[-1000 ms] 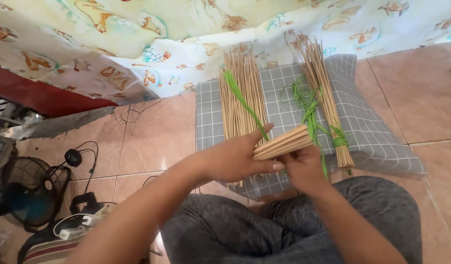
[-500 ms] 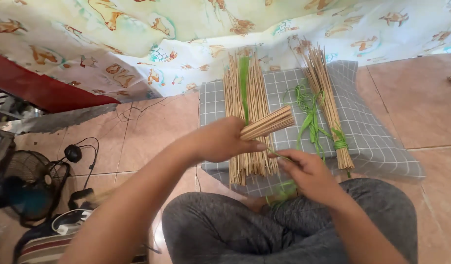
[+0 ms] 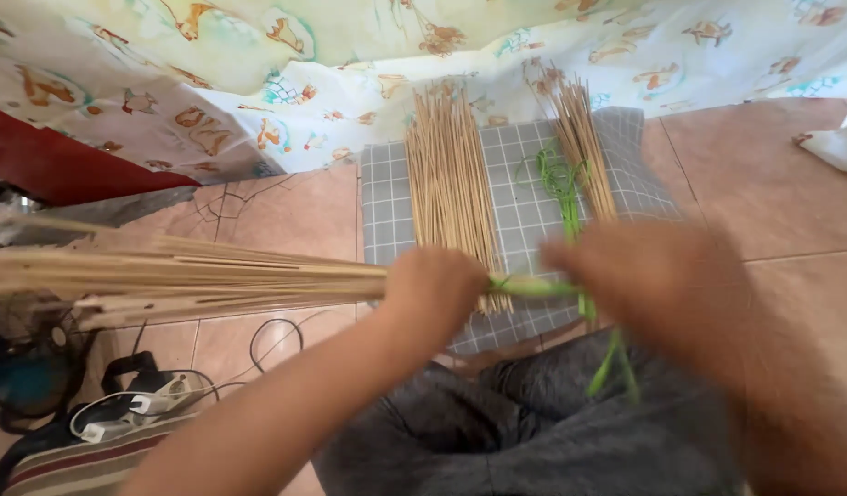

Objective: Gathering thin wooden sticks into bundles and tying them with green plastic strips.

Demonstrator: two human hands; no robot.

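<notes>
Floor tiles (image 3: 773,174) in a warm brown colour fill much of the view, and a big printed cloth (image 3: 350,83) with animal pictures hangs across the top. Grey trousers (image 3: 534,441) cover the person's lap at the bottom. On the floor lies a grey checked cushion (image 3: 525,207). Two piles of thin sticks rest on it: a wide pile of sticks (image 3: 451,184) on its left side and a thin pile of sticks (image 3: 584,147) on its right side, with green strips (image 3: 557,179) lying between and over them. The left hand (image 3: 433,289) is closed tight around a bundle of sticks (image 3: 185,276), which lies flat and points far out to the left, over the floor. The right hand (image 3: 644,271) is blurry, just beside the bundle's near end, and touches a green strip (image 3: 534,287) that wraps there; I cannot tell if it is closed. More green strip hangs down over the lap. At the bottom left lie a small fan (image 3: 19,386) and a white plug strip (image 3: 139,409) with black cords.
</notes>
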